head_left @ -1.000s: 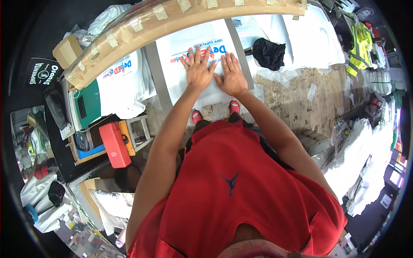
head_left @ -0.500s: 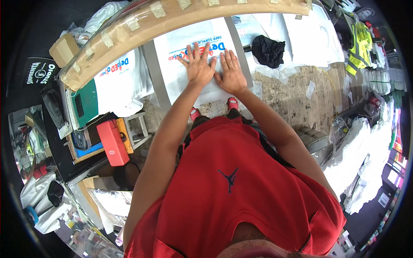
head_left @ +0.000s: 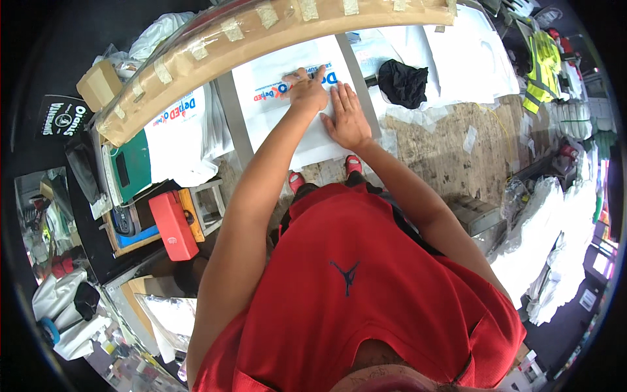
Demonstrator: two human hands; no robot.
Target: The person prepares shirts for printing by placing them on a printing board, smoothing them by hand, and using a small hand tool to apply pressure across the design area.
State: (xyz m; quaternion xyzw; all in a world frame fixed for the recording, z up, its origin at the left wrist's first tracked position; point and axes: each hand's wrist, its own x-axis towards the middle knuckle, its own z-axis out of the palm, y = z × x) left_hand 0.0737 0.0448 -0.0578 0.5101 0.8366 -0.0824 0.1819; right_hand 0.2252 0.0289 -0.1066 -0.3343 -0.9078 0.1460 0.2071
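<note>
A flat white piece [head_left: 271,121] with blue and red print lies over a grey board [head_left: 238,121] in front of me; whether it is cloth or plastic, I cannot tell. On its printed part rests my left hand [head_left: 308,95], fingers apart and bent, with nothing seen in them. Just right of it, my right hand [head_left: 351,124] lies flat near the right edge of the piece, its fingers stretched away from me. To the left sits a stack of similar printed white pieces [head_left: 176,140].
A long taped brown cardboard-covered bar [head_left: 232,42] arches over the far side. Crumpled black cloth [head_left: 403,83] lies on white material at the right. At the left are a red box [head_left: 173,225] and a green panel [head_left: 135,166]; white bundles [head_left: 532,228] stand far right.
My left hand has gone from lying flat and spread to bent fingers. My right hand stays flat on the printed piece. The whole view has shifted slightly.
</note>
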